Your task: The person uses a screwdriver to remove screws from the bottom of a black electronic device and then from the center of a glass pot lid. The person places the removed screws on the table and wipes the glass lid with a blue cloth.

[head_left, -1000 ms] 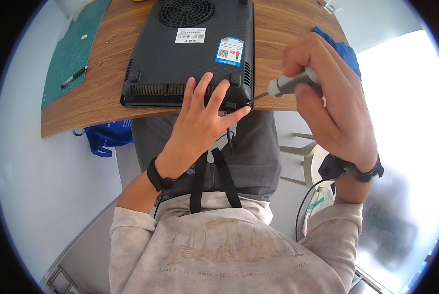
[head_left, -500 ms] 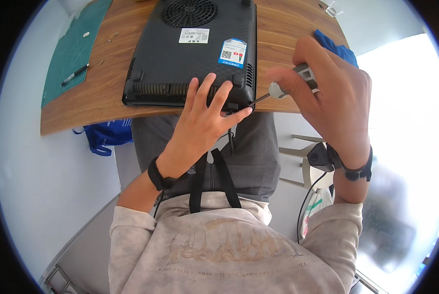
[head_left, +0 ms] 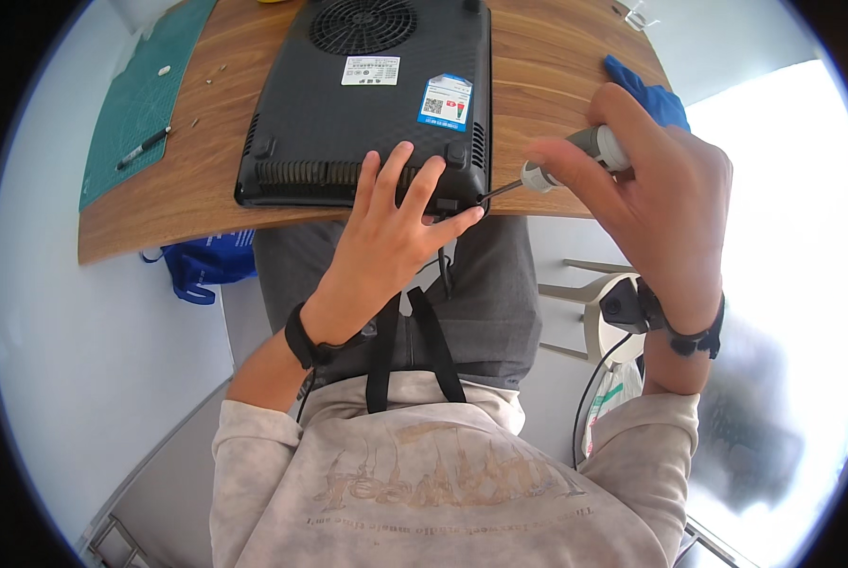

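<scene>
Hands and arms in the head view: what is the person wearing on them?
Both hands are bare, with no gloves. The left hand has a black band on its wrist. The right hand has a black strap with a small dark device on its wrist. Pale beige sleeves are pushed up the forearms.

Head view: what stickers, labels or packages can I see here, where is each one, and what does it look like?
White label: small pale rectangle on the black appliance, just below the round fan grille.
Blue label: larger upright rectangle to the right of the white one, blue and white with a red patch and a small square code.
No screens or packages show clearly.
</scene>
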`<state>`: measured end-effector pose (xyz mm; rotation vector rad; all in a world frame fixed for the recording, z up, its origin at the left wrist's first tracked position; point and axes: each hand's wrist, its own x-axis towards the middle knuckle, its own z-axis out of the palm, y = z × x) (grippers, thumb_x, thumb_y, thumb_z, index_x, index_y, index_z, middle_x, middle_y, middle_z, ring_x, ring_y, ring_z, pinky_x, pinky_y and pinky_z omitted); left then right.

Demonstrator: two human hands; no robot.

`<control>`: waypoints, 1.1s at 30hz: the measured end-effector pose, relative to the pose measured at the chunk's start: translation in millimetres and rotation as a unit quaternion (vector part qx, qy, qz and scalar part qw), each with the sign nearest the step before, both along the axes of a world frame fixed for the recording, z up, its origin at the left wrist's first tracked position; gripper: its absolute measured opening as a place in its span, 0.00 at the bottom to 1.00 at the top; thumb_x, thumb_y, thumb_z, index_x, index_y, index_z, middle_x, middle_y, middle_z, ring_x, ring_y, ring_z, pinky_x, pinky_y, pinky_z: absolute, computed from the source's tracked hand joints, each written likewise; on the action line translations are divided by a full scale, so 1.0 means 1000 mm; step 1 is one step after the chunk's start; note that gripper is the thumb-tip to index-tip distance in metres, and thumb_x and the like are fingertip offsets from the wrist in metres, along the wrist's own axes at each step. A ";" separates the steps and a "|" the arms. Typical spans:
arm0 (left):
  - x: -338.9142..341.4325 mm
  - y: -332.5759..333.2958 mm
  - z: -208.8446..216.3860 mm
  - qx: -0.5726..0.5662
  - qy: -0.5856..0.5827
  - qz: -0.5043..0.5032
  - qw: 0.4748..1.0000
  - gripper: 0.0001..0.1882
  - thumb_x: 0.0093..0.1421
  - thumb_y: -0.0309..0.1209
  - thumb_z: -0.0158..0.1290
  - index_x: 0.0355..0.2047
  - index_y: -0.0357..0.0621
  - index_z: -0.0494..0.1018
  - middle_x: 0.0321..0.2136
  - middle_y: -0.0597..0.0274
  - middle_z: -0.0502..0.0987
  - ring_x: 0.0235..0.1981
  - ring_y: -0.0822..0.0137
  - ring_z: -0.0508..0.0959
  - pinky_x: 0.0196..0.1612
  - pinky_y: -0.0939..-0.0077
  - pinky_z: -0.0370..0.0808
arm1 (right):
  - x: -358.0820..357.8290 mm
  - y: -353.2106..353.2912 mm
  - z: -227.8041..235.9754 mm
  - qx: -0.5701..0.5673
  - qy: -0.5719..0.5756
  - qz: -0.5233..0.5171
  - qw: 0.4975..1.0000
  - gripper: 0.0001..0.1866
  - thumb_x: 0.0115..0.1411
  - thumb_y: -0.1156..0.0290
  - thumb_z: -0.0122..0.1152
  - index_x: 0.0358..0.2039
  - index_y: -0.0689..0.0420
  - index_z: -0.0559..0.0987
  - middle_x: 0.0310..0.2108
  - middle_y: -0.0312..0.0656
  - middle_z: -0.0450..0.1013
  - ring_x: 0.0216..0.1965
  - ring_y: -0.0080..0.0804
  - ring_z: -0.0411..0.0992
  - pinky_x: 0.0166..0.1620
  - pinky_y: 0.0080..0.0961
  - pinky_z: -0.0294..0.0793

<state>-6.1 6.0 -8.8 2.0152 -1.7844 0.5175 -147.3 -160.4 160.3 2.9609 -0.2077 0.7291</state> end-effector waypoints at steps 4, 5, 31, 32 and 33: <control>0.000 -0.001 0.001 -0.004 -0.019 0.002 1.000 0.27 0.55 0.22 0.57 0.50 0.75 0.78 0.57 0.57 0.63 0.63 0.45 0.62 0.66 0.37 0.60 | 0.003 0.004 0.002 0.009 -0.033 0.038 0.999 0.08 0.60 0.68 0.66 0.32 0.59 0.77 0.22 0.41 0.73 0.15 0.32 0.67 0.22 0.22 0.65; 0.000 -0.001 0.001 -0.007 -0.020 0.004 1.000 0.27 0.55 0.22 0.57 0.50 0.75 0.78 0.57 0.57 0.63 0.63 0.45 0.62 0.66 0.37 0.60 | 0.004 0.004 0.002 0.024 -0.056 0.064 0.996 0.06 0.60 0.71 0.64 0.33 0.59 0.78 0.24 0.42 0.73 0.16 0.32 0.67 0.22 0.22 0.65; -0.001 -0.001 0.004 -0.010 -0.006 -0.006 1.000 0.27 0.56 0.23 0.58 0.50 0.75 0.78 0.58 0.56 0.65 0.63 0.45 0.62 0.66 0.37 0.61 | -0.003 0.007 0.002 0.071 0.002 0.027 0.997 0.15 0.54 0.66 0.74 0.25 0.60 0.76 0.18 0.38 0.69 0.15 0.27 0.65 0.21 0.22 0.61; -0.001 0.000 0.003 -0.011 -0.003 -0.005 1.000 0.26 0.56 0.24 0.58 0.50 0.75 0.78 0.58 0.56 0.65 0.63 0.45 0.62 0.65 0.37 0.61 | -0.003 0.007 0.002 0.053 0.002 0.024 0.998 0.15 0.53 0.65 0.74 0.25 0.59 0.76 0.18 0.38 0.69 0.16 0.27 0.66 0.21 0.23 0.62; -0.001 0.000 0.002 -0.011 0.000 -0.004 1.000 0.26 0.56 0.24 0.58 0.50 0.75 0.78 0.58 0.56 0.65 0.63 0.45 0.62 0.65 0.37 0.61 | -0.003 0.007 0.001 0.036 0.002 0.021 0.999 0.15 0.53 0.65 0.74 0.25 0.59 0.76 0.18 0.38 0.68 0.16 0.27 0.66 0.21 0.23 0.63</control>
